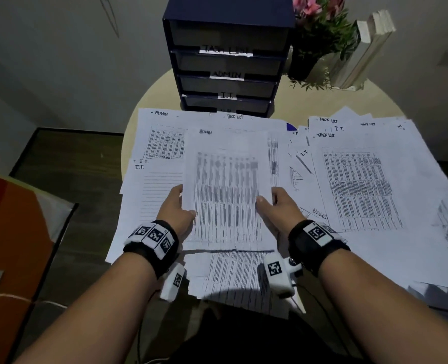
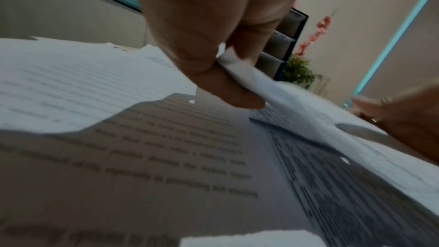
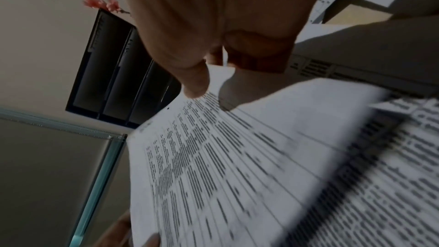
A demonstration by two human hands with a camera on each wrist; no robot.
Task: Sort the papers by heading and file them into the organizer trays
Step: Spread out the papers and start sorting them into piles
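The held sheet [image 1: 225, 185] is showing blurred: its table text is unreadable, its heading only faintly legible. Its edges are hiding most fingers of both hands. The papers [image 1: 362, 179] are covering most of the desk [image 1: 291, 101], overlapping and hiding each other's headings. The organizer's [image 1: 228, 61] lowest label is hidden behind papers at the desk's far edge. The top edge is cutting off the flowers [image 1: 320, 11].

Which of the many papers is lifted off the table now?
The ADMIN sheet in the middle; left hand and right hand pinch its side edges, others lie flat.

Organizer [image 1: 228, 61] labels: TASK LIST, ADMIN, I.T.; papers [image 1: 362, 179] likewise.
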